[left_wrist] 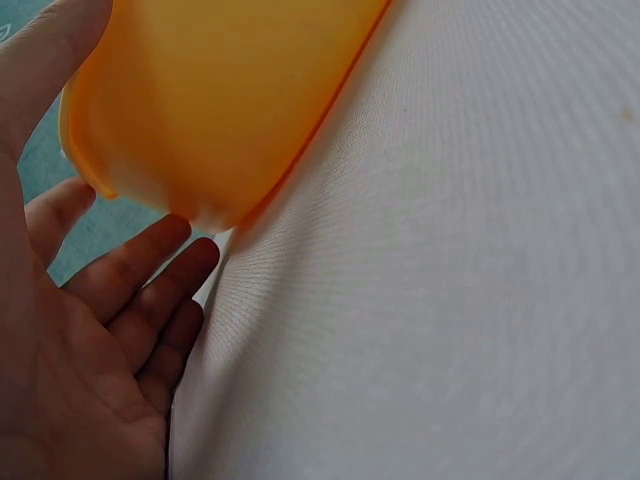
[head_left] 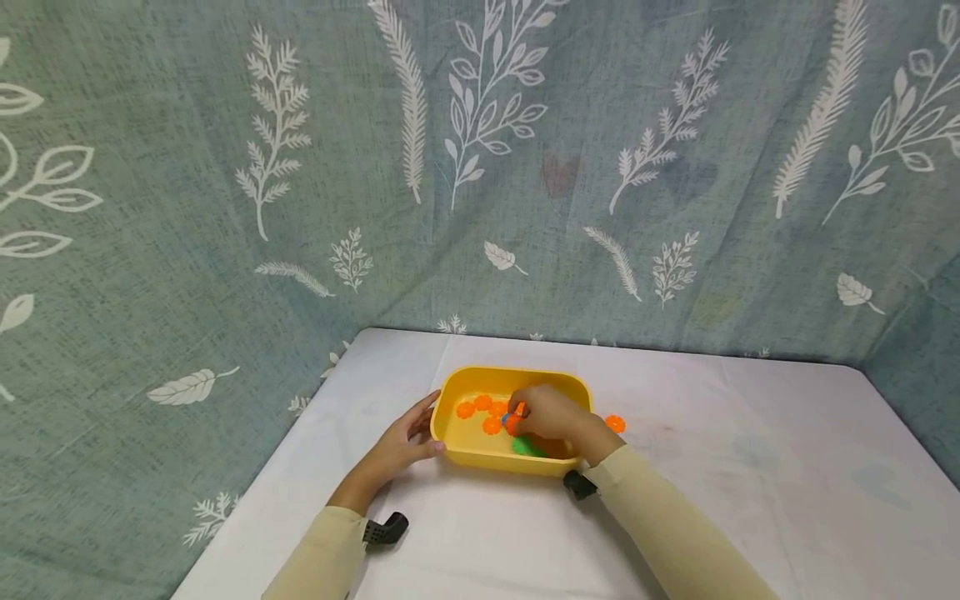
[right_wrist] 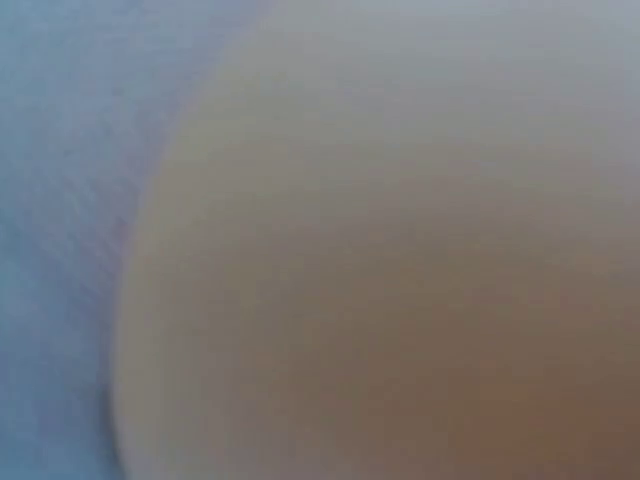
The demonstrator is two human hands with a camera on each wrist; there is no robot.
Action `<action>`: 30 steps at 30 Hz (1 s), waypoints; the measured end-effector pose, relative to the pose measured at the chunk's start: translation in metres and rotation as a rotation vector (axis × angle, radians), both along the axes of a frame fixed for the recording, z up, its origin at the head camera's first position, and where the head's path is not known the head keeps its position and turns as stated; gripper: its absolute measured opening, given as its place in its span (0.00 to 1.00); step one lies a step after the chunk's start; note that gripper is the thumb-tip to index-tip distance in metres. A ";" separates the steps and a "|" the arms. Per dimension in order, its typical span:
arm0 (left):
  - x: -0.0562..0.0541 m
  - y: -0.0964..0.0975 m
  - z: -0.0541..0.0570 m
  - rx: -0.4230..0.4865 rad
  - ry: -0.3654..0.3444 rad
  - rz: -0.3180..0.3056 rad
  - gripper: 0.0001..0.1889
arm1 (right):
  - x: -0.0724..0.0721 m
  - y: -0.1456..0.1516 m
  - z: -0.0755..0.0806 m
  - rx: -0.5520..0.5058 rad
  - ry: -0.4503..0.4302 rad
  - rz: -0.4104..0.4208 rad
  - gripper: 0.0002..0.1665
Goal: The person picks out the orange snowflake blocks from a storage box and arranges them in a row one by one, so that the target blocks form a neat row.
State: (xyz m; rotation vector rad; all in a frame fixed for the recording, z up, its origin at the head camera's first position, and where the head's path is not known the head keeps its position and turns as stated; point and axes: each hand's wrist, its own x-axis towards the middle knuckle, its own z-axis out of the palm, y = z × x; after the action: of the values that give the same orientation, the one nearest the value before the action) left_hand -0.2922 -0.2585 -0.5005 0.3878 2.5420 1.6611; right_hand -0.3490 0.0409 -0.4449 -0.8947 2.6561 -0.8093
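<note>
A yellow tray (head_left: 487, 457) stands on the white-covered table, with several orange flower-shaped pieces (head_left: 466, 410) on its floor. My left hand (head_left: 399, 443) is at the tray's left end, thumb near the front corner. In the left wrist view, the relaxed, spread fingers (left_wrist: 150, 275) touch the tray's wall (left_wrist: 220, 110). Reaching over the right end, my right hand (head_left: 551, 412) has its fingers curled down inside and pinches a red-orange piece (head_left: 513, 424). A bit of blue (head_left: 506, 419) shows beside that piece, and green pieces (head_left: 525, 447) lie below the hand. The right wrist view is a blur.
One orange flower-shaped piece (head_left: 615, 423) lies on the table just right of the tray. A black wrist device (head_left: 386, 528) sits by the left sleeve, another (head_left: 580, 485) by the right. Patterned green cloth (head_left: 480, 208) hangs behind the table.
</note>
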 end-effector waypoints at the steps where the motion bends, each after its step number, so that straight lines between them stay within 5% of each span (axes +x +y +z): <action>1: 0.000 0.000 -0.001 -0.001 -0.004 0.003 0.44 | 0.001 0.002 0.002 -0.017 -0.012 -0.003 0.13; 18: 0.000 0.000 0.002 -0.012 -0.004 0.009 0.45 | 0.009 0.055 0.033 -0.115 -0.090 -0.139 0.16; 30: 0.000 0.002 0.002 -0.030 0.000 0.017 0.46 | 0.012 0.103 0.026 -0.222 -0.132 -0.241 0.16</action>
State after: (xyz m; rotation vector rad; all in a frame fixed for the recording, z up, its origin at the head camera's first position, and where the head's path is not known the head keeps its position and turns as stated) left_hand -0.2919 -0.2570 -0.4989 0.3651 2.5734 1.6264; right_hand -0.3373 0.1439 -0.4188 -0.5487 2.6249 -1.1948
